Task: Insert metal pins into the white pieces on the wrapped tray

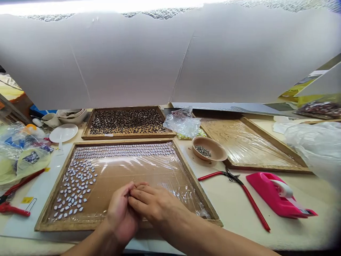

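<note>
Nearest the lens: the person's left hand (121, 215) and right hand (153, 204), joined over the front rim of a film-wrapped wooden tray (66, 225). Both hands are narrowed, fingertips pinched together and meeting. Whether a piece sits between them cannot be told, as the fingers hide the contact.

The tray lies at the front edge of the tabletop (226, 213), left of centre. Small pale teardrop-shaped pieces (77, 185) lie on the film, in tight rows along the far rim and a looser field down the left side. The right half is bare. Judgement: the stretched film gives a smooth, wipeable bed, and pinched fingertips suit pieces this small.

Behind it, touching rim to rim, is a second wooden tray (128, 135) filled with dark beads (128, 121). A tan round bowl (217, 154) of dark grains stands between the trays, probably for easy right-hand reach. To the right is a third wooden tray (266, 167), film-covered. In front of that tray are red-handled cutters (236, 179) and a pink tape dispenser (271, 193).

Writing: none legible. The yellow tag (27, 200) near the left edge is too small to read.
</note>
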The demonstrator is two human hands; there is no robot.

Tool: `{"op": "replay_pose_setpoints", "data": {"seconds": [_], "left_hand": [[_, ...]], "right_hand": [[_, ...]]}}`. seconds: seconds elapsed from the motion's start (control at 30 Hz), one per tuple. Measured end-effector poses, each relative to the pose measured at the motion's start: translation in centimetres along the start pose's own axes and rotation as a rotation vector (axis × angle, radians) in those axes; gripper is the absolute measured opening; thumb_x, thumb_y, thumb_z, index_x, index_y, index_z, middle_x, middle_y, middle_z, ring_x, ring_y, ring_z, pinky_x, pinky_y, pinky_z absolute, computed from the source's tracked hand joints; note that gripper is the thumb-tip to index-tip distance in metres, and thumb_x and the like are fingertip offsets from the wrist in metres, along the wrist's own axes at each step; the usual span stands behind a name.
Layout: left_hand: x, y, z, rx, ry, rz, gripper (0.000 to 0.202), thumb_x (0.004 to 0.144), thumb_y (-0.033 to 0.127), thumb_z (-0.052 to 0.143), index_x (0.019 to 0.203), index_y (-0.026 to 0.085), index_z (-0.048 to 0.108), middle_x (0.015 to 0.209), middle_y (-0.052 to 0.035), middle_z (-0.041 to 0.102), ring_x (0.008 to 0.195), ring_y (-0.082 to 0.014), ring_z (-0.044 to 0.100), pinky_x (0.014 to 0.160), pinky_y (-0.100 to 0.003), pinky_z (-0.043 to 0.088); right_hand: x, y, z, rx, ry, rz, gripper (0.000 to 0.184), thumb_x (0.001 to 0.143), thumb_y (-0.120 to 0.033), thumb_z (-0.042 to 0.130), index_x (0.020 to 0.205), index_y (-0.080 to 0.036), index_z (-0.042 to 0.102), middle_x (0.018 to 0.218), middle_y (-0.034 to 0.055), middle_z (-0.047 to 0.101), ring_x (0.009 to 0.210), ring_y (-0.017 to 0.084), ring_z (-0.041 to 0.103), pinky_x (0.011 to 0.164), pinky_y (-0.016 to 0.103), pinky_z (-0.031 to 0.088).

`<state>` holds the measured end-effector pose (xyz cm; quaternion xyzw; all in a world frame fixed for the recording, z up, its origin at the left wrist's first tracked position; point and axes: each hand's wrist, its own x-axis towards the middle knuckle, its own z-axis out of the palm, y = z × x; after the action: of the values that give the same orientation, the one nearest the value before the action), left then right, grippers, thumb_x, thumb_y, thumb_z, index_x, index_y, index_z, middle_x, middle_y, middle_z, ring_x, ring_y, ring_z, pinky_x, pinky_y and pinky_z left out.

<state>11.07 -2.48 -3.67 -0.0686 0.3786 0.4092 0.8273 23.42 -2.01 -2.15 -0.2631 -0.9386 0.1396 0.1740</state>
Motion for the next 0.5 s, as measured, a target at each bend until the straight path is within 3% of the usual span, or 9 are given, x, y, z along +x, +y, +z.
{"op": "replay_pose_setpoints", "data": {"seconds": [0.27,0.4,0.5], "left_hand": [[-1.3,1.9,-0.5,0.145,-0.015,0.040,0.027,0.085,0.017,0.040,0.081,0.005,0.064,0.070,-0.0073,0.064,0.061,-0.0119,0.059,0.058,-0.021,0.045],[-2.0,3.2,-0.5,0.140,-0.145,0.097,0.029,0.084,0.013,0.039,0.072,0.005,0.064,0.070,-0.0078,0.063,0.063,-0.0101,0.057,0.064,-0.021,0.046],[-2.1,4.3,-0.6,0.161,-0.218,0.150,0.029,0.083,0.012,0.040,0.070,0.006,0.065,0.071,-0.0088,0.063,0.071,-0.0144,0.057,0.075,-0.029,0.047]], "right_hand": [[1.3,-0.6,-0.9,0.081,0.041,-0.065,0.014,0.082,-0.013,0.048,0.084,-0.013,0.062,0.084,0.0090,0.066,0.078,0.017,0.060,0.073,0.029,0.049],[2.3,0.6,-0.5,0.259,0.153,-0.042,0.028,0.082,-0.005,0.044,0.098,-0.017,0.062,0.094,0.0063,0.066,0.083,0.013,0.060,0.075,0.025,0.048],[3.1,1.2,-0.3,0.372,0.226,0.019,0.037,0.081,0.000,0.041,0.103,-0.020,0.063,0.094,0.0043,0.068,0.080,0.011,0.063,0.070,0.022,0.050]]}}
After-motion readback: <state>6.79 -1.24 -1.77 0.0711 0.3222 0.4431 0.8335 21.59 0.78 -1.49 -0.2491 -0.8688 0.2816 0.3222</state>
